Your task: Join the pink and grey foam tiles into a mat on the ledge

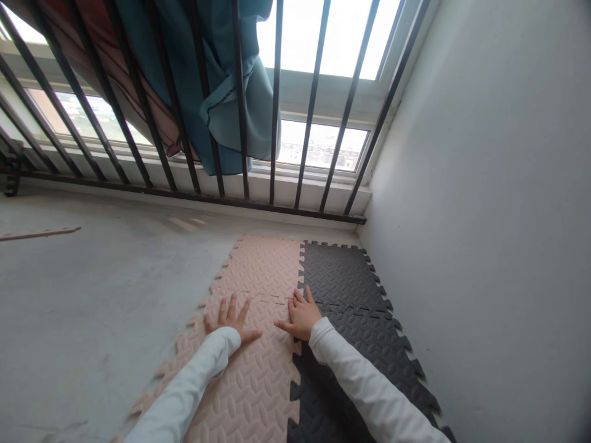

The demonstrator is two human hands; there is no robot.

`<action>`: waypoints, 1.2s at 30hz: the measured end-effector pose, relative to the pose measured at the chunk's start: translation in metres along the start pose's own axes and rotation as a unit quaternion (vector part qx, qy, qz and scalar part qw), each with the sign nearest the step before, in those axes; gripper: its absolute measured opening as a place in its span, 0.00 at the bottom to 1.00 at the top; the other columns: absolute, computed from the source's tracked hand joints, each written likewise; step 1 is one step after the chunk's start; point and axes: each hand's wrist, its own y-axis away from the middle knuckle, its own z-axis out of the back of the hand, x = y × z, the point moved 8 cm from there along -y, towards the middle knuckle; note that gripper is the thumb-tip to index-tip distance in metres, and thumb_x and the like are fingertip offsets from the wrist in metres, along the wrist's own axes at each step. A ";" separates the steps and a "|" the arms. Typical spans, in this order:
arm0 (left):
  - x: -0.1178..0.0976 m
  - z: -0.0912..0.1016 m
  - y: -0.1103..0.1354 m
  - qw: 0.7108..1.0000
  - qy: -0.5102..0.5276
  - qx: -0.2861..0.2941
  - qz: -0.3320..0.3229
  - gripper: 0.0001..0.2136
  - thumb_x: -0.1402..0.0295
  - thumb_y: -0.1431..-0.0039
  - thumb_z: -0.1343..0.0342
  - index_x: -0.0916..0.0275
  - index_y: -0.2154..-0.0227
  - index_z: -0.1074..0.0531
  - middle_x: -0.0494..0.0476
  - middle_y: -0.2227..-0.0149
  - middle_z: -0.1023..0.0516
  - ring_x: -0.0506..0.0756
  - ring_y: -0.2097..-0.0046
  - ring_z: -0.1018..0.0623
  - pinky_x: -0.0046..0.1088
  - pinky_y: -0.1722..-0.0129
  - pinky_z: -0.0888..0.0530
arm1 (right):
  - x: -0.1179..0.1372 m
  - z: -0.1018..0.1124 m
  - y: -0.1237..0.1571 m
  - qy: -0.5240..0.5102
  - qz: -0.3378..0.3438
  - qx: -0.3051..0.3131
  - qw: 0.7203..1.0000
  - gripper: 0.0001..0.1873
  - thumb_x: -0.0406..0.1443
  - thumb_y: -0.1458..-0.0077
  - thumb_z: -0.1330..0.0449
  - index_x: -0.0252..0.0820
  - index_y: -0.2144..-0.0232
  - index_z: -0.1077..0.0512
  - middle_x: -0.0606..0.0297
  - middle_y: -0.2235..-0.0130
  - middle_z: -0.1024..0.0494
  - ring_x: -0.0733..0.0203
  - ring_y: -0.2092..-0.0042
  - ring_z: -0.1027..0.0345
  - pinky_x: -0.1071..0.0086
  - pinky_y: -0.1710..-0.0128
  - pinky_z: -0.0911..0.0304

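Interlocking foam mat tiles lie on the floor in two columns, pink on the left and black on the right. My left hand (231, 320) rests with fingers spread on the near pink tile (258, 387), just below its seam with the far pink tile (268, 261). My right hand (302, 314) presses over the joint between pink and black, fingers apart, near the corner where the tiles meet. Under my right forearm runs the near black tile (369, 344); beyond it lies the far black tile (341, 274). Toward me, the toothed edges of pink and black stand slightly apart.
A white wall (498, 221) rises close along the right side. Ahead stands a dark metal railing (258, 206) before windows, with blue and red curtains (249, 92) behind it. Grey concrete floor (106, 307) stretches left, where a thin pinkish strip (41, 234) lies.
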 end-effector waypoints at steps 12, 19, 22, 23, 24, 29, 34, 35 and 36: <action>-0.003 0.011 0.011 0.999 0.021 -0.038 -0.010 0.36 0.43 0.58 0.57 0.45 0.44 0.57 0.53 0.38 0.69 0.62 0.39 0.65 0.59 0.48 0.59 | -0.028 0.045 0.083 -0.057 -0.094 -0.011 0.994 0.30 0.51 0.49 0.57 0.40 0.50 0.40 0.54 0.47 0.37 0.52 0.42 0.52 0.51 0.44 0.61; -0.064 0.014 0.088 0.996 -0.006 -0.022 -0.091 0.23 0.71 0.49 0.56 0.55 0.48 0.41 0.57 0.38 0.61 0.58 0.39 0.53 0.46 0.46 0.47 | -0.070 0.020 0.225 -0.035 -0.288 0.000 0.957 0.24 0.43 0.52 0.51 0.39 0.53 0.35 0.51 0.52 0.32 0.51 0.50 0.39 0.60 0.53 0.43; -0.095 0.001 0.137 0.989 0.011 0.009 -0.150 0.23 0.70 0.52 0.51 0.60 0.50 0.38 0.63 0.40 0.49 0.60 0.42 0.44 0.40 0.50 0.38 | -0.067 0.018 0.249 -0.028 -0.299 0.002 0.954 0.21 0.40 0.51 0.51 0.39 0.56 0.33 0.52 0.55 0.30 0.51 0.53 0.37 0.59 0.55 0.41; -0.099 -0.002 0.152 0.989 0.006 0.002 -0.149 0.23 0.68 0.53 0.50 0.61 0.50 0.38 0.64 0.42 0.46 0.61 0.44 0.41 0.40 0.52 0.36 | -0.065 0.017 0.255 -0.022 -0.304 0.008 0.952 0.21 0.40 0.52 0.51 0.39 0.56 0.33 0.51 0.55 0.30 0.50 0.53 0.37 0.59 0.55 0.42; -0.100 -0.005 0.165 0.990 -0.005 -0.004 -0.144 0.23 0.67 0.53 0.50 0.63 0.51 0.37 0.67 0.43 0.43 0.62 0.45 0.39 0.40 0.53 0.35 | -0.062 0.016 0.260 -0.012 -0.312 0.017 0.950 0.22 0.40 0.52 0.49 0.39 0.54 0.34 0.50 0.53 0.31 0.50 0.52 0.37 0.57 0.53 0.43; -0.090 -0.023 0.197 0.989 -0.043 0.022 -0.142 0.24 0.64 0.50 0.52 0.67 0.49 0.39 0.72 0.44 0.42 0.63 0.44 0.40 0.38 0.50 0.39 | -0.056 0.001 0.279 0.027 -0.345 0.072 0.936 0.39 0.44 0.55 0.45 0.34 0.44 0.51 0.41 0.43 0.48 0.48 0.44 0.49 0.50 0.44 0.63; -0.084 -0.028 0.187 0.975 -0.037 0.063 -0.211 0.34 0.67 0.62 0.42 0.64 0.47 0.42 0.68 0.42 0.45 0.61 0.42 0.44 0.35 0.47 0.41 | -0.049 -0.020 0.275 -0.006 -0.304 0.131 0.944 0.39 0.48 0.58 0.44 0.48 0.44 0.51 0.48 0.45 0.41 0.47 0.44 0.49 0.51 0.48 0.53; -0.085 -0.028 0.183 0.973 -0.034 0.067 -0.219 0.36 0.68 0.66 0.40 0.64 0.48 0.41 0.68 0.43 0.43 0.61 0.43 0.43 0.35 0.48 0.41 | -0.048 -0.020 0.272 -0.005 -0.295 0.134 0.946 0.40 0.47 0.59 0.43 0.51 0.44 0.51 0.50 0.46 0.38 0.47 0.44 0.48 0.52 0.50 0.50; -0.087 -0.028 0.180 0.971 -0.029 0.070 -0.225 0.36 0.70 0.69 0.39 0.65 0.50 0.39 0.68 0.45 0.40 0.61 0.44 0.40 0.35 0.48 0.39 | -0.047 -0.020 0.268 -0.002 -0.288 0.136 0.948 0.41 0.46 0.60 0.42 0.52 0.44 0.51 0.51 0.47 0.37 0.47 0.45 0.46 0.53 0.51 0.48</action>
